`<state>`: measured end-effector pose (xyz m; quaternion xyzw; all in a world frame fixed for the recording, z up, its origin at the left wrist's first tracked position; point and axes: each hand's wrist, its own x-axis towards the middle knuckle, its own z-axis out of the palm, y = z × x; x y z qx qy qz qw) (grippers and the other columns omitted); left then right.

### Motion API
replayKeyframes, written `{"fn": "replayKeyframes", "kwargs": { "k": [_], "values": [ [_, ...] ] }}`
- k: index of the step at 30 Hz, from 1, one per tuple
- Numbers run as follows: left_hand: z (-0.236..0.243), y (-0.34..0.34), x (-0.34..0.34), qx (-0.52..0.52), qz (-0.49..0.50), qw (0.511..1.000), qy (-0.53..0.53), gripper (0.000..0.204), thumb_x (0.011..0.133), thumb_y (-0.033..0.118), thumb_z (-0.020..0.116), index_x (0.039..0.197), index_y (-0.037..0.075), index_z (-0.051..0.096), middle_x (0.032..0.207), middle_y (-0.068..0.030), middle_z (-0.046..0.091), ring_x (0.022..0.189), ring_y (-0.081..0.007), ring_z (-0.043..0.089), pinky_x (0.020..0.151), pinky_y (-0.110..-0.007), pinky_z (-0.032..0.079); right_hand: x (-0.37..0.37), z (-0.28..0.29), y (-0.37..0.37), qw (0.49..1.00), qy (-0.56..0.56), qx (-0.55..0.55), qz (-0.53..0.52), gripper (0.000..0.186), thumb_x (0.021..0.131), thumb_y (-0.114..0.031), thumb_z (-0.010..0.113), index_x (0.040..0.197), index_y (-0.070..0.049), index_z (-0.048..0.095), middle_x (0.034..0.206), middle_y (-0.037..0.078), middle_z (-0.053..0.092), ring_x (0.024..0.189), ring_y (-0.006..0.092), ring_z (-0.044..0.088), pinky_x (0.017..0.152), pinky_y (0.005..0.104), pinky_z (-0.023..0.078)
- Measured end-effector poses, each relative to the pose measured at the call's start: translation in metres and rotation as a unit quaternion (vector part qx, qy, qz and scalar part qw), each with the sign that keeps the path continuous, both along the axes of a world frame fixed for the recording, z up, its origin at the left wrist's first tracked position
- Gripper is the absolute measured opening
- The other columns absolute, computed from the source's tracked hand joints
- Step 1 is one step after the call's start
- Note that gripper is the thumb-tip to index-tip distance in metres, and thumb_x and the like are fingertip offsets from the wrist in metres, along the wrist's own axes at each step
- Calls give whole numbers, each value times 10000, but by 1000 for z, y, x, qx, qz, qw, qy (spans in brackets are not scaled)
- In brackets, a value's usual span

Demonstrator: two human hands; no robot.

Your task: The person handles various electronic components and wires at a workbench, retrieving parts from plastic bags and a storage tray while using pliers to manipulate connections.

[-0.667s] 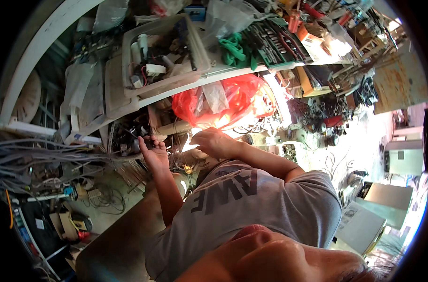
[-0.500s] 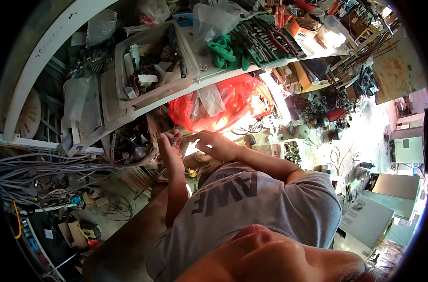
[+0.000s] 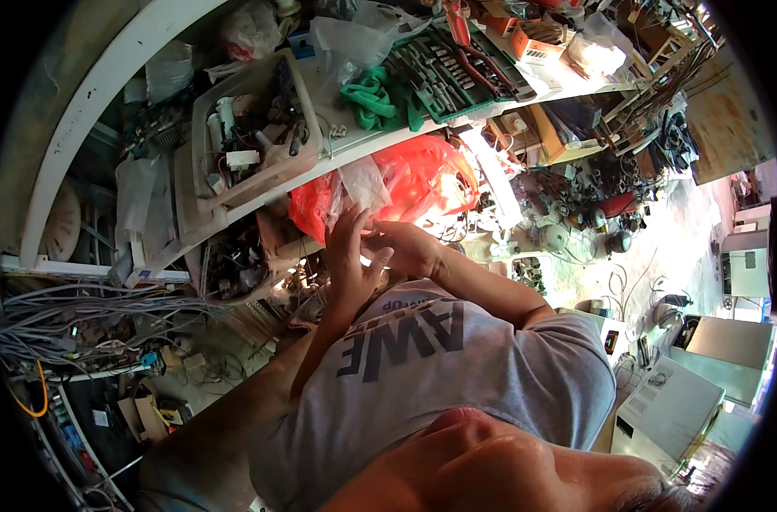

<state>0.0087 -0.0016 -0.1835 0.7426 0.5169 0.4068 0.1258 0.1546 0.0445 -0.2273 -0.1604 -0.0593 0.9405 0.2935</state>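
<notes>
My left hand [image 3: 347, 263] is raised, palm turned to the right, fingers stretched up and thumb apart. Beside it, my right hand [image 3: 412, 248] reaches leftward, its fingertips close to the left palm and partly hidden. Whether something small lies between the hands cannot be made out. Just beyond the fingers is a red plastic bag [image 3: 427, 175], with a clear plastic bag [image 3: 365, 183] lying on it. The left fingertips overlap the bags in view; touch is unclear.
Above the bags runs a white shelf [image 3: 354, 145] bearing a plastic bin [image 3: 199, 162] of parts, a green cloth [image 3: 370, 101] and a green socket set tray [image 3: 457, 72]. Grey cables [image 3: 90, 307] hang at left. White cabinets [image 3: 670, 410] stand at right.
My left hand has moved right and up, its fingers straightened; the small dark piece at its fingertips no longer shows. My right hand has come close beside it. The view has shifted slightly.
</notes>
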Motion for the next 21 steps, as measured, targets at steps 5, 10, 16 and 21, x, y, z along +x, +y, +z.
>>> {"fn": "replayKeyframes", "kwargs": {
  "k": [5, 10, 16, 21],
  "values": [
    [3, 8, 14, -35, -13, 999, -33, 333, 882, 178, 615, 1178, 34, 566, 1165, -145, 595, 1103, -320, 541, 977, -422, 369, 40, 1, 19, 993, -56, -20, -103, 207, 956, -183, 525, 1110, -46, 543, 1033, 76, 584, 925, 138, 585, 776, 233, 500],
    [3, 8, 17, -40, -4, 999, 21, 267, 893, 184, 602, 1116, 39, 609, 1096, -133, 629, 1043, -325, 569, 961, -409, 390, 81, 11, 47, 987, -52, -54, -145, 264, 963, -288, 545, 1084, -55, 513, 933, 29, 546, 817, 149, 583, 626, 213, 462],
    [0, 2, 13, -56, 45, 997, 10, 244, 879, 169, 607, 1085, 40, 626, 1061, -136, 641, 989, -330, 584, 914, -407, 411, 88, 59, 80, 969, -128, 12, -212, 161, 961, -218, 541, 946, -57, 545, 945, 47, 579, 800, 151, 570, 626, 232, 453],
    [2, 3, 10, -45, 69, 997, 11, 232, 882, 171, 607, 1063, 30, 636, 1064, -134, 644, 997, -324, 584, 908, -393, 421, 101, 91, 129, 909, -225, 288, -202, 159, 953, -171, 531, 1089, -99, 571, 964, 8, 595, 751, 52, 525, 535, 149, 362]
  ]
}}
